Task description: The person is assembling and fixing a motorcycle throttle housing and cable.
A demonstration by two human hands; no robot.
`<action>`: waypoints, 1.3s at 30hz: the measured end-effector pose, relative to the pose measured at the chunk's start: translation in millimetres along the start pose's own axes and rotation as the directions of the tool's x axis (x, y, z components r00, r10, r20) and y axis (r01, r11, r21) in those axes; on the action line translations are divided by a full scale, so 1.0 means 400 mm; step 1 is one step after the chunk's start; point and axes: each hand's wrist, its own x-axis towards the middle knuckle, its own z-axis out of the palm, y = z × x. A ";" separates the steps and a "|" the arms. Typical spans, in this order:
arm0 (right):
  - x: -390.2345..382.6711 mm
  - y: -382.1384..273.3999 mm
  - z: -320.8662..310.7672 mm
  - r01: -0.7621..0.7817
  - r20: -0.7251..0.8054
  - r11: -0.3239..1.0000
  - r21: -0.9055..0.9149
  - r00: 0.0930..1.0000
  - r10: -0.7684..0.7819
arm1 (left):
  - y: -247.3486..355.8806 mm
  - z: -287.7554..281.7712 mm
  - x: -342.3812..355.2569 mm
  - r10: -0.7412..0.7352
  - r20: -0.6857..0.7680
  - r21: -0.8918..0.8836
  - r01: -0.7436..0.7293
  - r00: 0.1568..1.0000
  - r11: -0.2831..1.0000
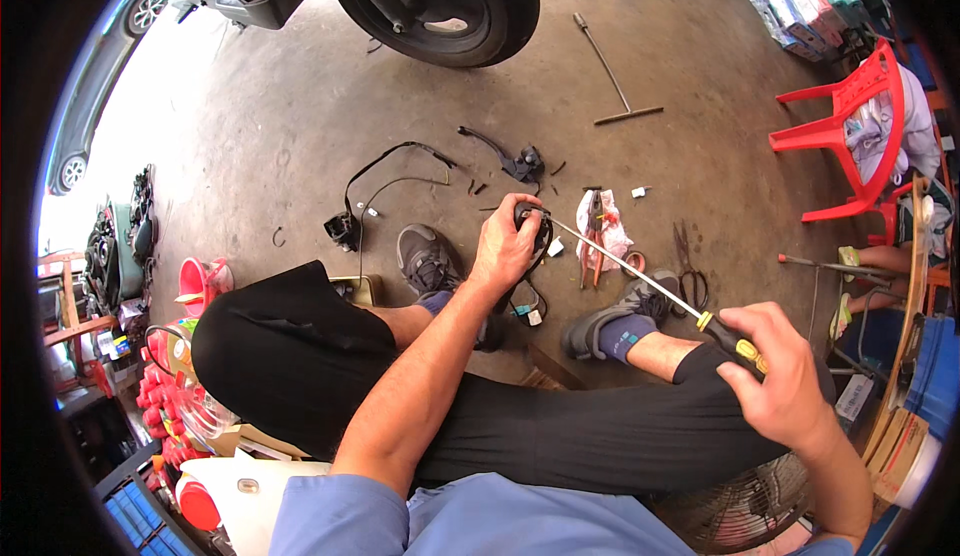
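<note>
My left hand [505,244] is closed around a small black part [530,218], which looks like a switch housing with a black cable hanging below it. The fingers hide much of its shape. In my right hand [785,376] is the black and yellow handle of a long screwdriver [640,274]. Its shaft slants up and left, and its tip meets the black part or lies right beside it; which of the two I cannot tell. Both hands are above my bent legs. Beyond the left hand, a black lever assembly [520,163] lies on the floor.
Pliers [597,218] rest on a stained white rag, near black scissors [686,268]. A loose cable with a black box [342,229] lies left. Farther off are a T-handle wrench [612,71] and a scooter wheel [450,16]. A red chair [850,136] stands right, a fan [745,506] near my right side.
</note>
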 end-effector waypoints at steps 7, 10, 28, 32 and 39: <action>-0.024 0.033 0.022 0.002 -0.020 0.995 0.101 1.000 0.000 | 0.008 0.000 0.003 0.033 -0.003 0.042 -0.033 0.999 0.999; -0.016 0.037 0.019 -0.617 0.370 0.357 0.701 0.743 0.557 | 0.014 -0.007 0.000 0.043 -0.034 0.078 -0.040 0.999 0.996; -0.012 0.045 0.032 -0.570 0.320 0.362 0.737 0.767 0.556 | 0.017 0.002 -0.006 0.041 -0.071 0.065 -0.036 0.997 0.997; 0.016 0.017 0.019 -0.569 0.316 0.535 0.624 0.811 0.493 | 0.000 -0.002 0.003 -0.050 -0.045 0.028 0.051 0.998 0.998; -0.005 0.003 0.014 -0.109 -0.092 0.990 0.093 0.989 0.117 | -0.027 0.001 0.009 -0.094 0.006 -0.049 0.094 0.996 0.994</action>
